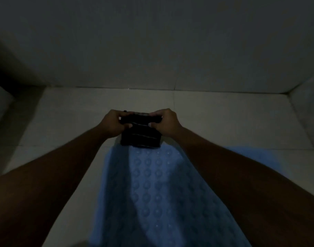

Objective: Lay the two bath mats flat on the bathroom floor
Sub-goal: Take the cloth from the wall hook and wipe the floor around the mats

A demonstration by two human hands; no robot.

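A blue bath mat [152, 189] with a raised round pattern lies spread on the pale tiled floor, running from the bottom of the view toward the wall. At its far end I hold a folded dark mat with thin pale stripes [141, 138]. My left hand [113, 123] grips its upper left edge and my right hand [166, 122] grips its upper right edge. The dark mat hangs folded below my fingers, its lower edge over the blue mat's far end. My forearms hide both side edges of the blue mat.
The room is dim. A plain wall [152, 50] rises just beyond my hands, meeting the tiled floor [63, 107]. A white fixture [1, 104] shows at the left edge. A raised ledge or wall [308, 104] borders the floor on the right.
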